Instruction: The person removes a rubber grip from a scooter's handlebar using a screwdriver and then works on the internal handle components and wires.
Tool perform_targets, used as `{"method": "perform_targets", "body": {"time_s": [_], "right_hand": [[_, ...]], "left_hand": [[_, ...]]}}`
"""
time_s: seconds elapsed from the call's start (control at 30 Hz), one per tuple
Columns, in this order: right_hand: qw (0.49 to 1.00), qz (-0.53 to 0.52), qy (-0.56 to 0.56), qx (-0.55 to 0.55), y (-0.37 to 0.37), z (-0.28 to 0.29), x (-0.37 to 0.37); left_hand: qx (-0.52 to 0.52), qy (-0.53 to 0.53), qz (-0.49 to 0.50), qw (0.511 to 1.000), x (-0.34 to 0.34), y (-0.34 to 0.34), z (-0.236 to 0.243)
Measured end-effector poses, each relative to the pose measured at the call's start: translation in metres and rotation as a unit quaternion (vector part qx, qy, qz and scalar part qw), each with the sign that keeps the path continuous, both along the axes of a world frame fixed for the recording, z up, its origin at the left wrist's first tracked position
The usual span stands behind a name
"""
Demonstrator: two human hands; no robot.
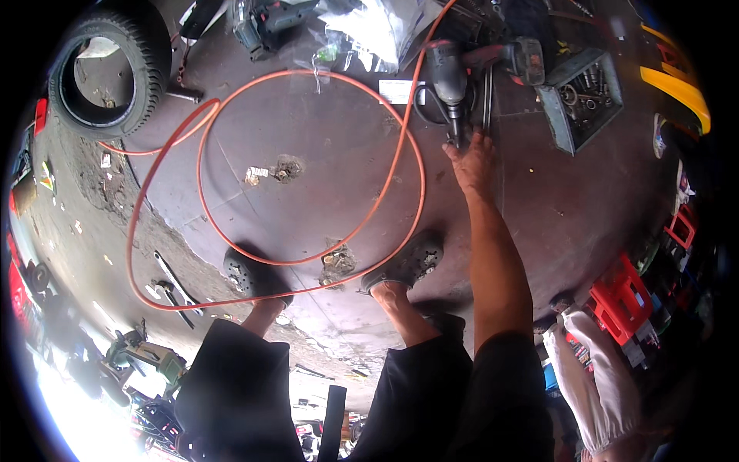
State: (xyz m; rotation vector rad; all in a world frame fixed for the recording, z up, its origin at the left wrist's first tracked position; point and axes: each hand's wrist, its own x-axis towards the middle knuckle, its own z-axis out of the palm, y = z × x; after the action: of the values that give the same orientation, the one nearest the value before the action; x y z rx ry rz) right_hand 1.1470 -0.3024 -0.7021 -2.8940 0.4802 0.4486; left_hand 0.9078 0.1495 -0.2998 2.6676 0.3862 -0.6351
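Observation:
My right hand reaches forward over the floor, thumb spread away from the fingers. Its thumb is beside the nose end of a dark cordless power tool lying on the floor. The fingers are at the near end of a long thin metal bar to the tool's right; whether they touch it I cannot tell. The tool's red-and-black grip and battery extend to the right. A thin orange hose lies in wide loops around my feet. My left hand is out of sight.
A tyre stands at the far left. A grey metal box of sockets and small parts sits right of the power tool. Wrenches lie left of my shoes. A person in pale trousers and a red plastic stool are at the right.

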Motion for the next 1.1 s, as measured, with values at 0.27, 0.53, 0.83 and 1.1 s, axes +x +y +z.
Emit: {"method": "perform_targets", "body": {"time_s": [0.27,0.53,0.83,1.1], "right_hand": [[0.994,-0.028,-0.023,0.105,-0.015,-0.029,-0.003],[0.994,-0.093,0.016,0.06,0.014,-0.022,-0.014],[0.913,-0.232,0.161,0.294,0.012,0.051,-0.079],[0.954,0.028,0.295,0.05,0.059,0.32,-0.144]], "left_hand": [[-0.01,0.011,0.007,1.0,0.01,-0.002,-0.013],[-0.009,0.003,0.014,1.0,0.011,-0.002,0.0],[-0.026,-0.011,0.021,0.999,0.004,0.01,0.041],[-0.016,0.025,-0.017,0.999,-0.023,0.028,0.079]]}}
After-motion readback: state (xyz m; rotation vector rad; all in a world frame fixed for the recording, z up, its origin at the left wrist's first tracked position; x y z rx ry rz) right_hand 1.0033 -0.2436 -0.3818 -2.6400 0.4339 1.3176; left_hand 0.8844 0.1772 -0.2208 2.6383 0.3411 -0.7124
